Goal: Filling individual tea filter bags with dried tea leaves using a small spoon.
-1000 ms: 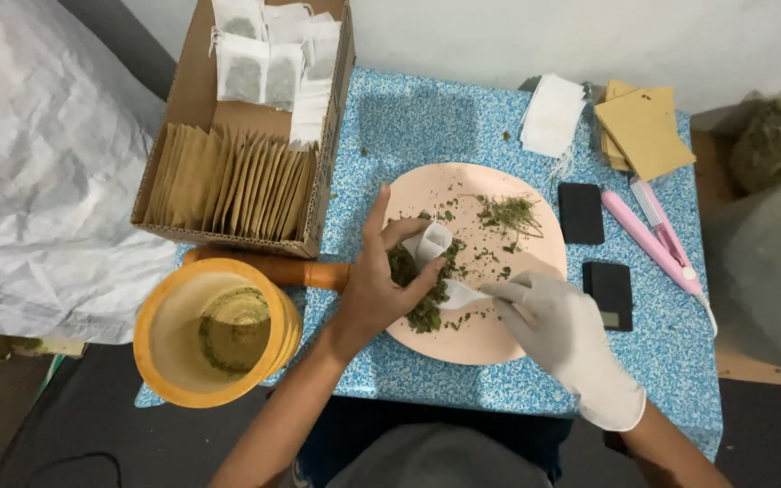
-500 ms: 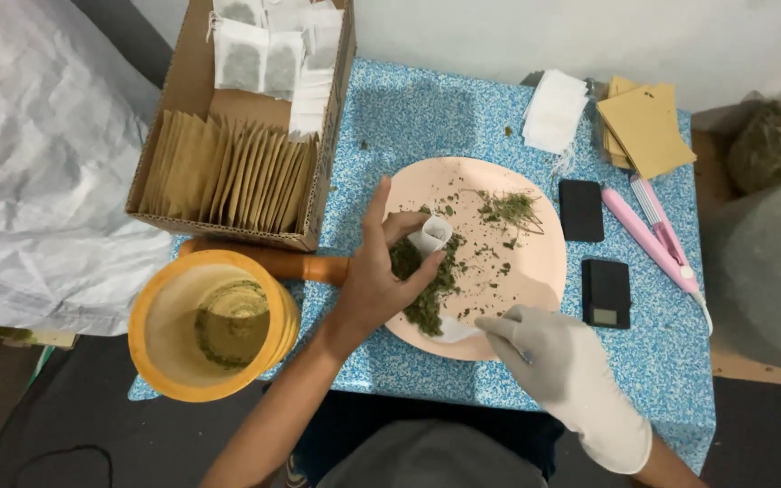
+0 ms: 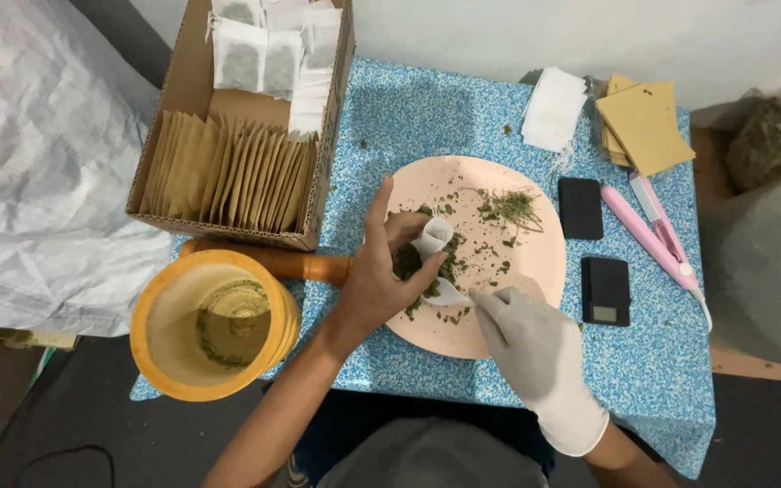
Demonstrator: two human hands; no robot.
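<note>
So a small white filter bag (image 3: 431, 237) is pinched upright in the bare left hand (image 3: 381, 276) over the pink plate (image 3: 535, 262); its open mouth is tipped toward 5 o'clock; a white scoop (image 3: 449, 292) is gripped by the gloved right hand (image 3: 526, 339), fingers curled shut, just below the bag at 5 o'clock; dried herbs (image 3: 413, 264) are heaped between them.

Left hand (image 3: 381, 280) holds sachet (image 3: 431, 237) over plate (image 3: 535, 262).
</note>
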